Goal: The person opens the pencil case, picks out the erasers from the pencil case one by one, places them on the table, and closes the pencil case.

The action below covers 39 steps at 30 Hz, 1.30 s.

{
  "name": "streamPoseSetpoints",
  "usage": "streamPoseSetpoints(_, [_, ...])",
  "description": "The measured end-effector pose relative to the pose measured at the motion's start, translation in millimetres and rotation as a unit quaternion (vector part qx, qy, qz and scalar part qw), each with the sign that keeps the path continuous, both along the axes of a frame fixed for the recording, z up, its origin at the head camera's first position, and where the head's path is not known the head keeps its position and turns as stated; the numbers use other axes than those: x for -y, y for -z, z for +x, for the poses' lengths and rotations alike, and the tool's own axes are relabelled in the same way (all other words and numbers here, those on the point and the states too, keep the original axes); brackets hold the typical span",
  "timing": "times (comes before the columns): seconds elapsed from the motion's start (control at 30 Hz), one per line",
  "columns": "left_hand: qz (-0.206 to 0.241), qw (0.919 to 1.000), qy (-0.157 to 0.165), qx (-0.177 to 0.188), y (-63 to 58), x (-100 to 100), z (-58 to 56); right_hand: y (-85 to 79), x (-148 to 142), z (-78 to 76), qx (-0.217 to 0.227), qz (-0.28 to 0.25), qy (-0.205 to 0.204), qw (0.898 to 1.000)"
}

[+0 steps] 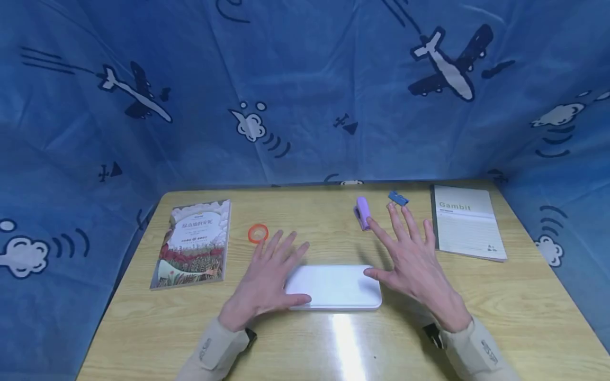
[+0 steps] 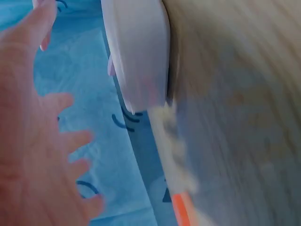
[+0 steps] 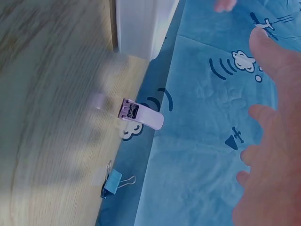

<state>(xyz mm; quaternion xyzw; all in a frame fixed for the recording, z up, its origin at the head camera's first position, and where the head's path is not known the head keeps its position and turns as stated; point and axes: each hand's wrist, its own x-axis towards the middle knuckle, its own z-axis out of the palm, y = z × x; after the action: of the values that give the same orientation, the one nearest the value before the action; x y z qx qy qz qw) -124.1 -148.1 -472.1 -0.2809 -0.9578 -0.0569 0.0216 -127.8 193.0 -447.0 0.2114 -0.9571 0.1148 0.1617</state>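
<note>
A white, flat case with rounded corners [image 1: 333,287] lies on the wooden table between my two hands. My left hand [image 1: 266,281] is spread over its left end, the thumb overlapping the near left corner in the head view. Fingers also spread, my right hand [image 1: 415,265] is at the other end, with its thumb over the upper right corner. Both wrist views show the hands raised beside the case, holding nothing. Beyond the right fingertips stand a purple stapler [image 1: 362,213] and a blue binder clip [image 3: 113,181]. An orange ring of tape [image 1: 258,233] sits just past the left fingertips.
An illustrated book [image 1: 195,233] lies at the table's left side, and a pale notebook [image 1: 469,222] at the right. A blue curtain [image 1: 305,106] with printed planes hangs around the back and sides of the table [image 1: 295,344].
</note>
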Motion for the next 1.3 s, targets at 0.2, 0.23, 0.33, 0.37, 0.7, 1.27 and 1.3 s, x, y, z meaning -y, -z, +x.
streamPoseSetpoints(0.2, [0.007,0.9927,0.022,0.118,1.7,-5,7.7,-0.4,1,0.1,0.002,0.0,0.0,1.0])
streamPoseSetpoints(0.23, [0.004,0.9916,0.022,0.127,2.3,-6,8.2,-0.4,1,0.1,0.002,0.0,-0.001,1.0])
streamPoseSetpoints(0.33, [0.004,0.9917,0.025,0.126,4.7,-9,8.3,-0.4,2,-0.1,0.005,0.001,-0.004,1.0])
streamPoseSetpoints(0.37, [0.006,0.9923,0.026,0.121,5.5,-9,8.1,-0.3,2,-0.1,0.005,0.002,-0.005,1.0])
streamPoseSetpoints(0.7, [0.06,0.9899,0.038,0.123,11.9,-9,3.0,-1.3,8,1.8,0.025,0.012,-0.009,1.0])
streamPoseSetpoints(1.27, [0.12,0.9727,0.033,0.196,11.4,0,-10.5,8.7,53,23.3,0.074,0.03,-0.154,0.985])
streamPoseSetpoints(1.3, [0.127,0.9703,0.027,0.204,11.3,0,-11.1,9.6,55,24.1,0.077,0.028,-0.16,0.984])
